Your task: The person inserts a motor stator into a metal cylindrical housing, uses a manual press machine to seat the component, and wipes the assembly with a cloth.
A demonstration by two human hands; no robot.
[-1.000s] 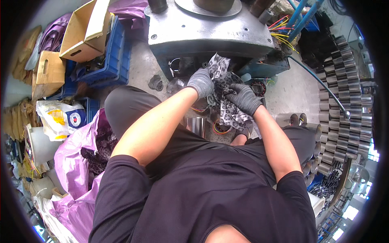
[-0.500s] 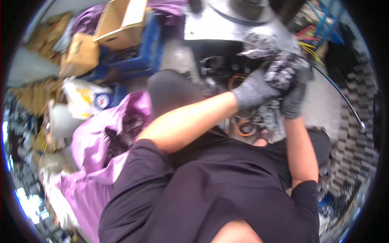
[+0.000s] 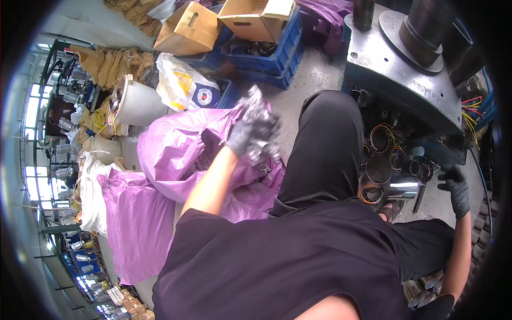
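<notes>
My left hand [image 3: 242, 137] gripped crumpled grey-black cloth [image 3: 262, 128], whose loose folds risked snagging the purple plastic sack [image 3: 162, 140]; my right hand [image 3: 456, 191], fingers parted, held nothing.

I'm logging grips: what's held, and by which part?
The left hand holds the bunched cloth by its left side; the right hand holds nothing.

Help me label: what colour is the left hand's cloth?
The cloth is mottled light and dark grey, best in head view.
</notes>
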